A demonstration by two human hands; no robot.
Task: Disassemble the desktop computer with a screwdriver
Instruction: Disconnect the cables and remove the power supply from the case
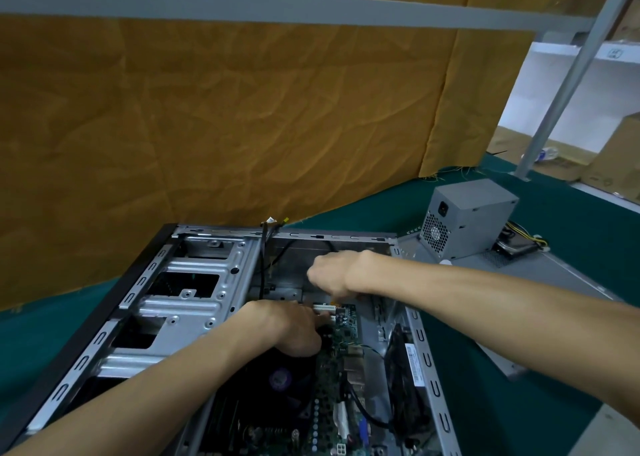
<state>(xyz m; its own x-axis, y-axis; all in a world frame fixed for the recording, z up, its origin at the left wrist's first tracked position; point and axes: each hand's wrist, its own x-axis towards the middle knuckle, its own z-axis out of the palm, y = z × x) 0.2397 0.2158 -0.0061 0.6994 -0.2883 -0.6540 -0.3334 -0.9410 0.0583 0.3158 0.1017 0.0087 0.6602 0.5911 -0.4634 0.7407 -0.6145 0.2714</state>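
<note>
The desktop computer case (194, 282) lies open on its side on a green mat, with its drive cage on the left. The green motherboard (346, 331) sits inside at the right. My right hand (332, 275) is in a fist above the board's far end. It grips what looks like the screwdriver, whose handle barely shows under the fingers. My left hand (291, 327) rests on the motherboard with bent fingers, the tips beside the white expansion slots (323, 306). What those fingertips hold, if anything, is hidden. The black CPU fan (280, 379) lies under my left wrist.
A grey power supply (467, 220) with its cables stands on the removed side panel (540, 275) at the right. Brown cardboard (225, 119) walls off the back. Black cables (265, 258) hang inside the case. A metal frame post (568, 78) rises at the right.
</note>
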